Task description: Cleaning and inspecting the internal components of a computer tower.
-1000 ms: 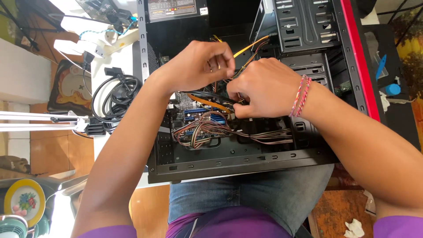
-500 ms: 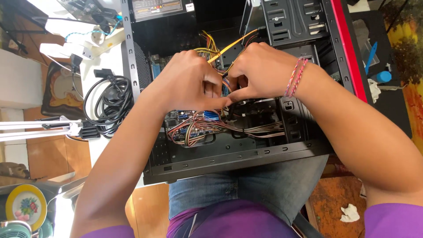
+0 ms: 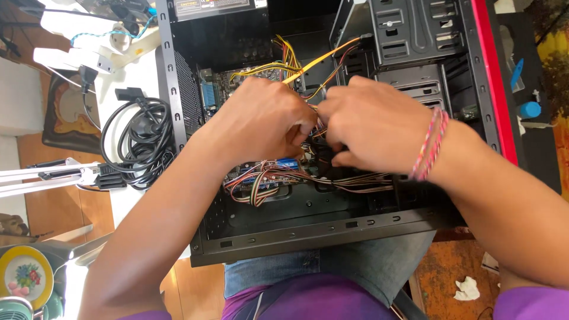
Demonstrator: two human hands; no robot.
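An open black computer case [image 3: 332,231] lies on its side before me, with a red strip along its right edge. Both hands are inside it, close together over the motherboard. My left hand [image 3: 261,124] is curled with its fingers pinching into a bundle of thin coloured wires [image 3: 267,181]. My right hand [image 3: 370,124], with a pink and blue thread bracelet on the wrist, grips the same cluster of wires and a dark connector. What the fingertips hold is mostly hidden. Yellow and orange cables [image 3: 314,62] run up behind the hands.
A coil of black power cable [image 3: 136,145] lies on the white table left of the case. Metal drive bays [image 3: 415,35] fill the case's upper right. A blue-capped object [image 3: 529,109] sits right of the case. A floral plate [image 3: 24,275] is at the lower left.
Both hands have drawn closer together inside the case. The view has shifted, so the case sits a little lower and more to the right.
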